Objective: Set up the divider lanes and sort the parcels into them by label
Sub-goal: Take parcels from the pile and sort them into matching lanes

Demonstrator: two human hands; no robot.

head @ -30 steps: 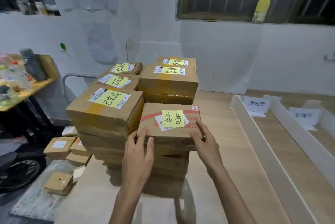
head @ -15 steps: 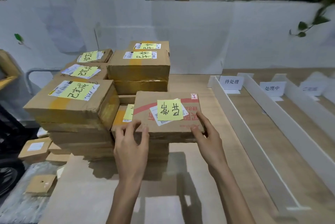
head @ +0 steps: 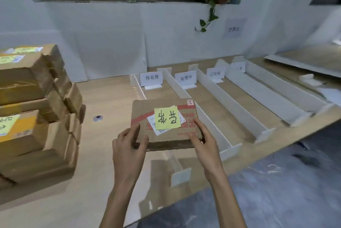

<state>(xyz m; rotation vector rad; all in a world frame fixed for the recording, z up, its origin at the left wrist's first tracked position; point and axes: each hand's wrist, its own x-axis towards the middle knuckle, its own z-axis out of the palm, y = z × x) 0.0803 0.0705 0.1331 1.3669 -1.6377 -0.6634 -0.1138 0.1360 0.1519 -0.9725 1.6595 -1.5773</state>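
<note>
Lifted the parcel point(head: 164, 122) off the stack point(head: 36, 117), carried it right; my left hand point(head: 129, 150) and right hand point(head: 204, 143) now hold it in the air over the near end of the lanes point(head: 212, 98). View swung right, stack now at left edge.

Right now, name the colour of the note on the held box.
The note is yellow; head view.

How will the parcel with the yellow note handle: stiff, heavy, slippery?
Probably stiff: the parcel shows no sag with left hand and right hand gripping only its near corners. Likely light, being thin. Matte cardboard, so hardly slippery.
</note>
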